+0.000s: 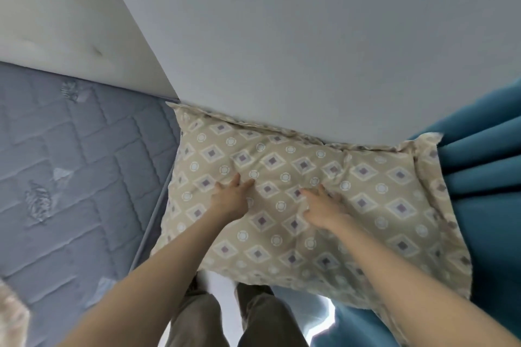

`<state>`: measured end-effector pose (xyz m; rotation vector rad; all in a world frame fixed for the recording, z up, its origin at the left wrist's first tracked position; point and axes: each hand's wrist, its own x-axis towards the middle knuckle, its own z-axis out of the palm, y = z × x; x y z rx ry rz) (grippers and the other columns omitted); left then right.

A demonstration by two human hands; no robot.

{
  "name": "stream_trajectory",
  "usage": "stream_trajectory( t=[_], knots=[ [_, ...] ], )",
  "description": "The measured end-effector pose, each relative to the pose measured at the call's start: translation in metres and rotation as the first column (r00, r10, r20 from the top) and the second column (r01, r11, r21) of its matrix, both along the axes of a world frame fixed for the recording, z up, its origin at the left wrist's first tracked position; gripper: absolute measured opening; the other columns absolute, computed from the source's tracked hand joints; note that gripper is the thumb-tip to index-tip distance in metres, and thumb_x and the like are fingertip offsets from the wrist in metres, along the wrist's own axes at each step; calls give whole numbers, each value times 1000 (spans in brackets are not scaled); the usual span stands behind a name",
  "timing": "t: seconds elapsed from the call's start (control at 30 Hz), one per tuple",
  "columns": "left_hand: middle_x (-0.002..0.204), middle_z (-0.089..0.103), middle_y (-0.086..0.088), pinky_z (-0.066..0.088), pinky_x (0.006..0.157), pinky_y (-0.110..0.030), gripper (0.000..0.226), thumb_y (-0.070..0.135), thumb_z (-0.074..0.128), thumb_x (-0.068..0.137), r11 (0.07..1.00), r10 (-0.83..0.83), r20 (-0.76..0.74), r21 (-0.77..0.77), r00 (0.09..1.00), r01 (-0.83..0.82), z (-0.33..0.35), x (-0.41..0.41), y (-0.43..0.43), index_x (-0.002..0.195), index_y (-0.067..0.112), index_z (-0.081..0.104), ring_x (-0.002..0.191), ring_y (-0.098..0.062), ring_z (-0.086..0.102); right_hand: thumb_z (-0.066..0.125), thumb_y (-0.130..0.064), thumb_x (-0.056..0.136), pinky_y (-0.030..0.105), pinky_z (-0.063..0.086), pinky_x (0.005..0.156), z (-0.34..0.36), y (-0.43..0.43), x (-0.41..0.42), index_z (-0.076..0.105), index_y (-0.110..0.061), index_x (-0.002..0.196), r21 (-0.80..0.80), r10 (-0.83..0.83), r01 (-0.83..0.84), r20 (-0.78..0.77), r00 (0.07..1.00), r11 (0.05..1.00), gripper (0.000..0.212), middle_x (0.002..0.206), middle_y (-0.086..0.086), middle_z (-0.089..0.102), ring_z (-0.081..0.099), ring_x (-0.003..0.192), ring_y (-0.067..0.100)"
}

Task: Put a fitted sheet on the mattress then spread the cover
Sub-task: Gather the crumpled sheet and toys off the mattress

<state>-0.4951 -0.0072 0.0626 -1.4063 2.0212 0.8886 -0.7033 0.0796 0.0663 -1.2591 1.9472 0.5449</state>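
The left hand (232,196) and right hand (322,207) press flat, fingers spread, on a beige diamond-patterned pillow (366,205) propped against the pale grey wall (310,36). Released carelessly, it may slump (probably onto the bare blue-grey quilted mattress (70,177) just left). A teal pleated curtain (479,205) crowds its right edge.

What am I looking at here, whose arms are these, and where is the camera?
There is no machine. A person wears a wide-angle camera on the head, so this single picture looks down along their own bare arms. The left hand and right hand lie spread on a patterned pillow whose top edge meets the wall; neither seems to grip it. To its left is the mattress, quilted and bare, with no sheet on it yet. A teal curtain hangs on the right, and the person's trousers show below.
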Motion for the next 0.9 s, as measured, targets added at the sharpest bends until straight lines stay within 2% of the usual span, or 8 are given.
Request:
stream_trajectory(
  t=[0.07, 0.13, 0.27, 0.4, 0.47, 0.57, 0.8, 0.9],
  knots=[
    [159, 13, 3, 39, 102, -42, 60, 21, 37, 98, 998, 48, -104, -41, 993, -53, 10, 5, -2, 149, 40, 12, 139, -36, 26, 42, -23, 94, 36, 44, 95, 16, -10, 3, 37, -29, 143, -158, 41, -52, -73, 996, 986, 50, 140, 8, 48, 50, 123, 30],
    [151, 35, -5, 41, 89, -31, 56, 21, 39, 98, 980, 181, -246, -32, 952, -194, 24, 13, -4, 149, 33, 21, 127, -29, 45, 42, -24, 94, 35, 47, 93, 31, -23, 9, 44, -22, 138, -217, -20, 12, -33, 999, 976, 44, 131, 7, 57, 56, 116, 28],
    [137, 53, -6, 43, 83, -26, 43, 23, 43, 98, 869, 444, -416, -14, 793, -494, 59, 45, -9, 141, 25, 42, 113, -23, 56, 41, -28, 95, 39, 51, 90, 70, -47, 35, 51, -26, 133, -287, -85, 118, 124, 989, 951, 40, 125, 0, 62, 61, 107, 23],
    [126, 61, 1, 40, 74, -23, 36, 22, 44, 98, 724, 585, -511, -23, 630, -690, 93, 100, -6, 133, 25, 51, 92, -15, 58, 42, -27, 98, 35, 52, 84, 112, -66, 79, 55, -32, 126, -412, 10, 99, 253, 967, 906, 31, 115, -5, 65, 63, 93, 18],
    [126, 61, 2, 40, 79, -23, 34, 22, 46, 97, 668, 599, -553, -54, 579, -742, 112, 129, -1, 130, 23, 56, 100, -15, 59, 42, -27, 97, 32, 51, 82, 127, -73, 107, 57, -34, 124, -448, 68, 75, 296, 953, 891, 31, 116, -9, 64, 62, 90, 16],
    [123, 63, 0, 41, 88, -25, 32, 16, 47, 97, 578, 606, -625, -79, 492, -813, 136, 175, 13, 126, 18, 59, 112, -18, 58, 44, -26, 95, 32, 49, 82, 147, -83, 158, 59, -34, 120, -506, 168, 30, 341, 925, 862, 30, 112, -7, 66, 61, 98, 16],
    [116, 66, -2, 45, 87, -25, 28, 14, 50, 96, 288, 672, -696, -68, 252, -955, 175, 300, 89, 121, 20, 62, 105, -16, 62, 49, -25, 94, 30, 46, 81, 181, -80, 298, 61, -38, 111, -568, 454, -178, 391, 801, 803, 24, 99, -12, 65, 60, 101, 15],
    [115, 66, -4, 46, 88, -27, 28, 13, 50, 96, 173, 688, -707, -58, 163, -983, 191, 350, 135, 121, 18, 62, 105, -20, 63, 51, -25, 94, 32, 46, 83, 196, -63, 355, 62, -35, 112, -580, 544, -253, 406, 735, 774, 23, 104, -8, 68, 60, 102, 18]
  ],
)
